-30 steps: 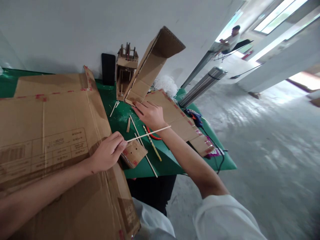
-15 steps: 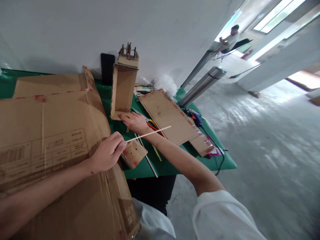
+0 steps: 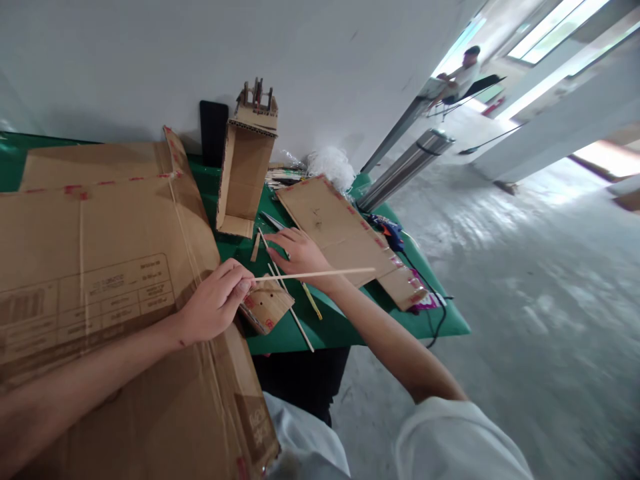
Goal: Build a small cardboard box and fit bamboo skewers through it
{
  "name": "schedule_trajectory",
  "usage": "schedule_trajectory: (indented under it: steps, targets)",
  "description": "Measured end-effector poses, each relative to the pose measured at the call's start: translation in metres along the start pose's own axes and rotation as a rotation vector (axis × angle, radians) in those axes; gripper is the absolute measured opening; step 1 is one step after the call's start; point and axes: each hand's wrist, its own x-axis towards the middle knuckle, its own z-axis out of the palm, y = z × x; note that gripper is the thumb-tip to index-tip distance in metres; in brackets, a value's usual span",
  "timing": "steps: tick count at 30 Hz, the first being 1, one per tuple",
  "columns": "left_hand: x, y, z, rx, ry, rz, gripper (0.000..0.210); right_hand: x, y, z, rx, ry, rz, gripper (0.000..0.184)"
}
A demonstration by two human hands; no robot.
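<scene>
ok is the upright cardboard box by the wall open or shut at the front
Open: no panel covers the front of the cardboard box, and its inside walls show.

Black slab (image 3: 214,133) against wall (image 3: 125,60), metal cylinder (image 3: 406,169), seated person (image 3: 465,75)

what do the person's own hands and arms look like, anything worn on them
The left hand and right hand are ungloved, with no watch or band on either wrist. A loose, pale, whitish sleeve covers the upper right arm; the left forearm is bare, with a small dark mark near the wrist.
</scene>
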Motion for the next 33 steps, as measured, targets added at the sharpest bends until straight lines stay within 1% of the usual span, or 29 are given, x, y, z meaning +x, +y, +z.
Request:
schedule_trajectory:
  steps: [1,2,4,6,8,10,11,14,15,16,18,19,20,22,23,25,26,28,30,31,32,33]
  targets:
    - [0.0,0.0,0.0,-0.002,-0.01,0.013,0.029,-0.014,-0.005,-0.009,0.109,0.026,0.022,0.033]
    - [-0.001,0.0,0.0,0.002,-0.023,0.024,0.028,-0.03,-0.011,-0.017,0.227,-0.008,0.046,0.036]
    - [0.0,0.0,0.0,0.029,-0.049,0.041,0.029,-0.06,-0.027,-0.033,0.432,-0.097,0.064,0.052]
    - [0.0,0.001,0.0,0.078,-0.079,0.049,0.032,-0.087,-0.046,-0.044,0.547,-0.071,0.052,0.064]
    - [0.001,0.001,0.002,0.123,-0.095,0.055,0.034,-0.106,-0.062,-0.048,0.575,-0.012,0.014,0.066]
    - [0.002,0.001,0.002,0.152,-0.099,0.056,0.034,-0.117,-0.074,-0.044,0.54,0.018,-0.045,0.064]
    - [0.002,0.002,0.003,0.16,-0.1,0.057,0.034,-0.121,-0.08,-0.041,0.532,0.049,-0.046,0.061]
    - [0.002,0.002,0.002,0.171,-0.145,0.077,0.031,-0.131,-0.095,-0.03,0.491,0.168,-0.001,0.051]
    - [0.002,0.002,0.002,0.169,-0.174,0.095,0.035,-0.135,-0.101,-0.026,0.469,0.209,0.01,0.051]
    - [0.001,0.002,0.001,0.164,-0.207,0.116,0.048,-0.139,-0.106,-0.024,0.453,0.243,0.022,0.053]
    - [0.001,0.002,0.001,0.162,-0.287,0.155,0.083,-0.149,-0.117,-0.019,0.431,0.3,0.052,0.06]
    - [0.001,0.002,0.001,0.169,-0.323,0.172,0.094,-0.154,-0.121,-0.017,0.426,0.322,0.07,0.063]
    - [0.001,0.002,0.001,0.183,-0.353,0.185,0.097,-0.159,-0.124,-0.014,0.423,0.34,0.089,0.065]
    - [0.002,0.003,0.003,0.222,-0.378,0.194,0.089,-0.167,-0.124,-0.008,0.419,0.379,0.128,0.067]
    - [0.002,0.003,0.004,0.245,-0.368,0.188,0.083,-0.17,-0.122,-0.005,0.414,0.398,0.142,0.067]
    - [0.002,0.004,0.007,0.292,-0.31,0.154,0.076,-0.172,-0.115,0.001,0.396,0.415,0.156,0.068]
    - [0.002,0.004,0.008,0.31,-0.27,0.135,0.075,-0.172,-0.111,0.003,0.387,0.413,0.153,0.069]
    - [0.001,0.004,0.008,0.325,-0.2,0.107,0.082,-0.168,-0.103,0.006,0.375,0.392,0.138,0.071]
    - [0.002,0.002,0.004,0.322,-0.15,0.09,0.086,-0.161,-0.098,0.006,0.365,0.374,0.114,0.071]
    - [0.004,0.0,-0.001,0.325,-0.121,0.078,0.084,-0.158,-0.096,0.006,0.359,0.371,0.098,0.072]
    - [0.007,-0.004,-0.007,0.346,-0.081,0.059,0.074,-0.154,-0.095,0.006,0.352,0.37,0.086,0.071]
    - [0.011,-0.01,-0.014,0.394,-0.014,0.031,0.064,-0.151,-0.094,0.006,0.345,0.368,0.078,0.072]
